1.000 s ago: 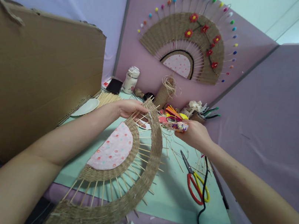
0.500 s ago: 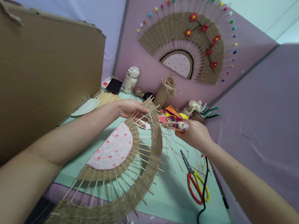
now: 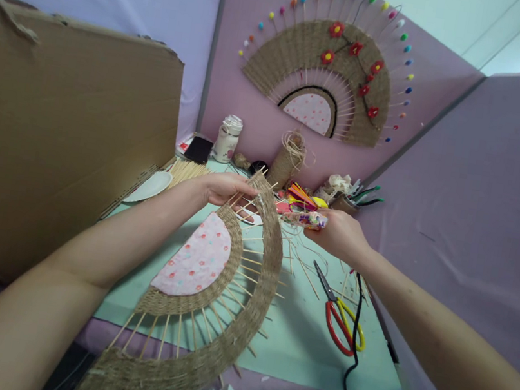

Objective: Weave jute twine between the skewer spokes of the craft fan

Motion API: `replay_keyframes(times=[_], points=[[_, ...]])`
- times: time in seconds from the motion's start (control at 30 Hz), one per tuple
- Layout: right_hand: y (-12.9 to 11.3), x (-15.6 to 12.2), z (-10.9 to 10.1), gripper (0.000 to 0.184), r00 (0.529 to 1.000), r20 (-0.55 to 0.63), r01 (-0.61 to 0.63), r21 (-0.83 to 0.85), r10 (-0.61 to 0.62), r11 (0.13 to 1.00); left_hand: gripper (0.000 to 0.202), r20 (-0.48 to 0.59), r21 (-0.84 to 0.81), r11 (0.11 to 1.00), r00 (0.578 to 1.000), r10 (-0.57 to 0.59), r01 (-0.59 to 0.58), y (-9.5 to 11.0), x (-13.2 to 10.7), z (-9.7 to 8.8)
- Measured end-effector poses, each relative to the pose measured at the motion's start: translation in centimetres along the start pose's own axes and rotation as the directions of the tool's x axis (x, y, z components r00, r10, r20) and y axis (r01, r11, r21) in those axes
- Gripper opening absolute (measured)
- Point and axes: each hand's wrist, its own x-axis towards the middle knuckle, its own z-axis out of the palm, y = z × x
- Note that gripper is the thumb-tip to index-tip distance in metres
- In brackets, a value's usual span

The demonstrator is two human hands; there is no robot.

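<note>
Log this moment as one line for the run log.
left hand: grips far end of woven fan | right hand: holds multicoloured bundle | scissors: on table, right of fan

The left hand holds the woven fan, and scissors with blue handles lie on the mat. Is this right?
Not quite. In the head view the scissors have red and yellow handles, not blue; the left hand does hold the woven fan.

Tan woven fan (image 3: 202, 317), pink dotted centre (image 3: 196, 260); red-yellow scissors (image 3: 341, 321); mint table (image 3: 305, 352).
</note>
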Motion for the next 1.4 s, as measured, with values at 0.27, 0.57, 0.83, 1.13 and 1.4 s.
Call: replay_keyframes(times=[0.27, 0.57, 0.83, 1.13, 1.4], points=[[0.4, 0.1, 0.5, 0.011, 0.999, -0.037, -0.018, 0.030, 0.019, 0.999, 0.018, -0.011, -0.003, 1.000, 1.000, -0.002, 0.002, 0.0, 0.0, -0.3], [4.6, -2.2, 2.2, 0.025, 0.989, -0.131, -0.035, 0.243, 0.069, 0.969, 0.022, -0.004, -0.048, 0.999, 1.000, -0.012, 0.012, -0.3, 0.4, -1.4], [8.3, -5.8, 8.2, 0.029, 0.944, 0.177, -0.301, 0.122, 0.278, 0.946, 0.022, -0.032, -0.044, 0.999, 0.999, -0.010, 0.009, -0.7, 0.8, -1.6], [8.5, -8.0, 13.7, 0.036, 0.875, 0.395, -0.307, 0.007, 0.279, 0.952, 0.024, 0.017, -0.038, 0.999, 1.000, 0.016, -0.015, -0.7, 0.9, -1.5], [6.1, -2.5, 4.3, 0.032, 0.995, -0.055, -0.049, 0.496, 0.088, 0.867, 0.021, 0.008, -0.017, 1.000, 1.000, 0.018, -0.018, -0.5, 0.7, -0.6]])
